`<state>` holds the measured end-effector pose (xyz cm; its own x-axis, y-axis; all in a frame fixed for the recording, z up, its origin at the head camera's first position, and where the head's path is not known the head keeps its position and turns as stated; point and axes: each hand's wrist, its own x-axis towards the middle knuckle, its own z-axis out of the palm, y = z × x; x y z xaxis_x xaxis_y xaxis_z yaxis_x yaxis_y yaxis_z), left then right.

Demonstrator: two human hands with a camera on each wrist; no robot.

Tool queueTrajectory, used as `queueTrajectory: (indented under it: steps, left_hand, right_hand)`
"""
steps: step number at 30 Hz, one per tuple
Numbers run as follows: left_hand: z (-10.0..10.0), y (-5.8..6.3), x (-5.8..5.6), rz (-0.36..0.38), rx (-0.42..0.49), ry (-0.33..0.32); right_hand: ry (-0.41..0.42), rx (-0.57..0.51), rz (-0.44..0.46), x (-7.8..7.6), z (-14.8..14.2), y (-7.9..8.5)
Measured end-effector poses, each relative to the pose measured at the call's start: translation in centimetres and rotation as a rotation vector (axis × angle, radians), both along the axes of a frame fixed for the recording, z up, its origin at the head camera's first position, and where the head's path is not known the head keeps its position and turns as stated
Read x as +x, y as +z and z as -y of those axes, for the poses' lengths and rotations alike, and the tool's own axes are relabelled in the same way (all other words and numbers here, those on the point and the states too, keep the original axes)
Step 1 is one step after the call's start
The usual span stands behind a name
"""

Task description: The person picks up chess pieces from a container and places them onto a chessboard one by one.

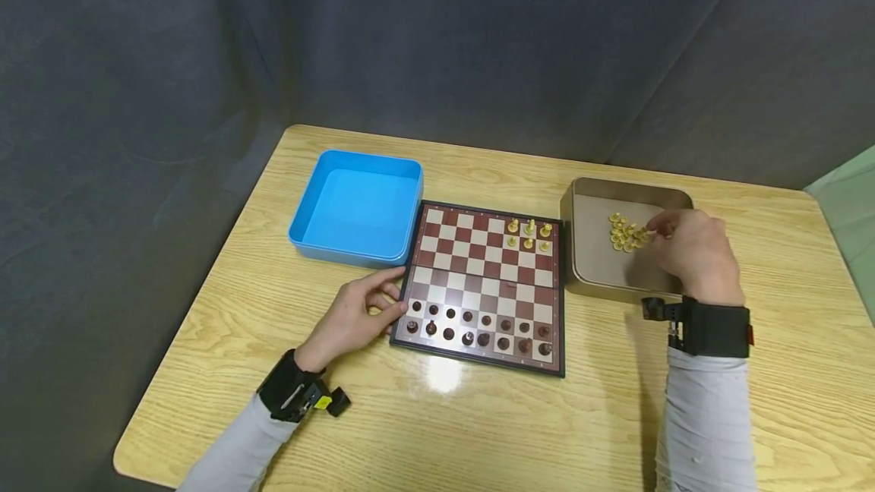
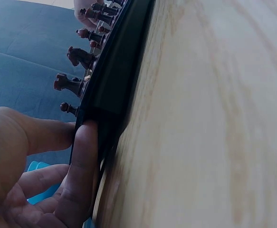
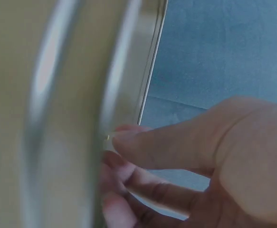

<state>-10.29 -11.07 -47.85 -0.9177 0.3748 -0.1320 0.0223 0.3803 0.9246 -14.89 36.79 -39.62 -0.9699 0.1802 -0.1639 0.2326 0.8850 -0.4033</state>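
Observation:
A folding chessboard [image 1: 472, 279] lies on the table, dark chess pieces [image 1: 468, 339] lined up along its near side and several gold chess pieces [image 1: 529, 234] at its far right corner. At the board's left edge, my left hand [image 1: 355, 316] holds the rim, thumb and a finger [image 2: 83, 156] against it. My right hand [image 1: 697, 249] reaches into a gold tin [image 1: 601, 268] with a pile of gold chess pieces [image 1: 623, 237]. Its thumb and fingertips pinch together beside the pile, with a small gold bit of a chess piece [image 3: 108, 137] showing; most of it is hidden.
A blue tin [image 1: 358, 211] stands left of the board, close to its far left corner. The gold tin's raised walls stand right of the board. Dark cloth [image 1: 478, 52] hangs behind the wooden table [image 1: 492, 431].

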Motion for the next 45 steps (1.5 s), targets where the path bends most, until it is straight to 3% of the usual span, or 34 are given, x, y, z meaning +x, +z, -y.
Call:
queueTrajectory:
  steps: [11, 17, 31, 45]
  left_hand:
    - [0.0, 0.2, 0.0, -0.007, -0.004, 0.001]
    - [-0.1, 0.2, 0.0, -0.004, -0.007, 0.0]
    - [0.0, -0.1, 0.0, -0.015, -0.016, -0.005]
    - [0.1, -0.1, 0.0, -0.019, -0.02, -0.004]
  right_hand:
    - [0.051, 0.01, 0.026, -0.3, -0.5, -0.6]
    - [0.038, 0.006, 0.023, -0.4, -0.5, -0.9]
    - [0.016, 0.03, -0.08, -0.8, -0.3, -2.0]
    - [0.0, 0.025, -0.08, -0.7, -0.1, -2.1]
